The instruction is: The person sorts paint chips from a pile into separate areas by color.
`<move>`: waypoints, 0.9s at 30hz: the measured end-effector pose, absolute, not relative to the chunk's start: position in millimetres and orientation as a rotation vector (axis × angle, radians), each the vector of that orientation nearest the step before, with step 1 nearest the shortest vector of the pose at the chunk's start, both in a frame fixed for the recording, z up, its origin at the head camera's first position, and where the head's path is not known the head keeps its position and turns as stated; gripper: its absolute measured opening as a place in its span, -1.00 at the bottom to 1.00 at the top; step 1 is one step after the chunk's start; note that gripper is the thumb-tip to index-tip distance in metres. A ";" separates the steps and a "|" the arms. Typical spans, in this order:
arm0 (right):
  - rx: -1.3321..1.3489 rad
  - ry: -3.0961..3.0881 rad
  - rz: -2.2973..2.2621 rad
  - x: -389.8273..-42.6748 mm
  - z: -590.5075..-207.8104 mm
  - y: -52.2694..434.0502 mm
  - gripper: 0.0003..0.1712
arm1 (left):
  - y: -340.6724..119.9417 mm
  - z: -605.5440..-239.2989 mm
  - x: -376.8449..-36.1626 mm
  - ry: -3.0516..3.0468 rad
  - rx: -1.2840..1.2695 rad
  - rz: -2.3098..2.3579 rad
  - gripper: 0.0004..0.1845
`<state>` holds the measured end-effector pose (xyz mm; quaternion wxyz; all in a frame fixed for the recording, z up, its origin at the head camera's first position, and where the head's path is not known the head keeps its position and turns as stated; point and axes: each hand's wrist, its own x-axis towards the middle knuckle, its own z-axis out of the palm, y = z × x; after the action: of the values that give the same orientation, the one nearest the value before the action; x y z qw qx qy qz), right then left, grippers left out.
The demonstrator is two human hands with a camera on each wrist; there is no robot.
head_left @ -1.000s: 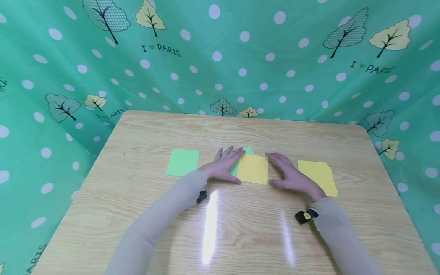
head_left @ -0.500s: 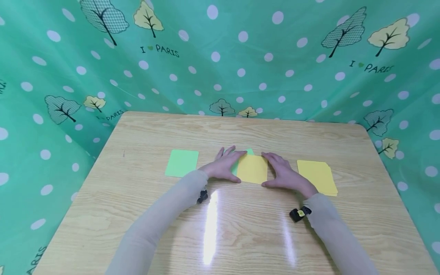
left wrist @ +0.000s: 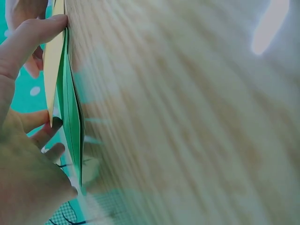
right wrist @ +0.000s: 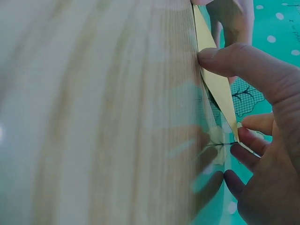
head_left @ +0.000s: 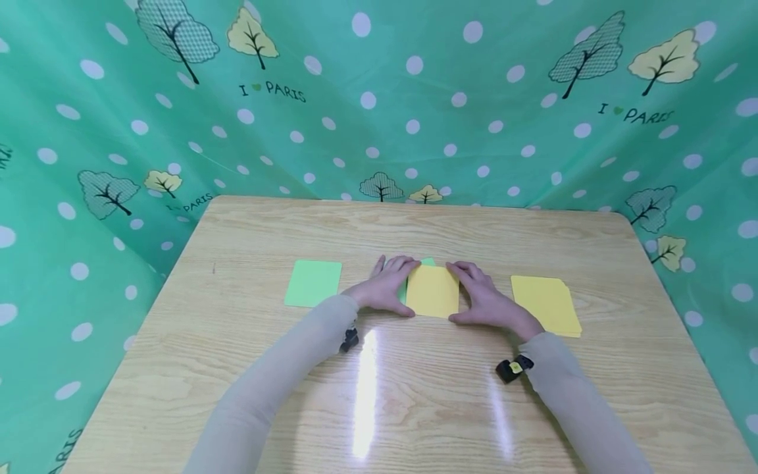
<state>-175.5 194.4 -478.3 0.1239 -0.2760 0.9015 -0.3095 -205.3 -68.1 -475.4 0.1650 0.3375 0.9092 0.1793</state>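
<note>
A square yellow card (head_left: pixel 432 291) lies between my two hands in the head view, overlapping a small pile of green cards (left wrist: pixel 71 119). My left hand (head_left: pixel 385 288) grips the yellow card along its left side, thumb at the near corner and index finger at the far one. On the opposite side my right hand (head_left: pixel 488 299) holds it the same way. Both wrist views show the yellow card tilted and spanned between thumb and fingers. In the left wrist view the green cards bow slightly apart beneath it. My left hand hides much of the green pile from above.
Left of the hands lies a separate green square card (head_left: pixel 314 283). To the right, several yellow cards (head_left: pixel 546 305) form a slightly uneven stack beside my right wrist. The wooden table (head_left: pixel 426 408) meets a green dotted cloth (head_left: pixel 331 148) at its back and sides.
My right hand has moved left from beside the yellow card and now grips its right edge. The card has shifted very slightly left. My left hand stays almost in place.
</note>
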 end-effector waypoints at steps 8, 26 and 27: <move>-0.756 2.621 -0.940 -174.5 -479.3 195.3 0.29 | -67.5 -475.2 -205.0 2.655 0.973 0.495 0.17; -0.725 2.543 -1.149 -170.5 -467.1 205.2 0.24 | -66.5 -468.3 -201.7 2.444 1.021 1.001 0.19; -0.724 2.538 -1.156 -170.0 -466.3 206.2 0.23 | -65.8 -467.5 -201.4 2.440 1.022 1.006 0.19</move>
<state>-170.0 206.2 -466.3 0.1295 -0.2492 0.8734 -0.3978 -201.4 -65.8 -467.5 0.1552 0.3566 0.8518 0.3510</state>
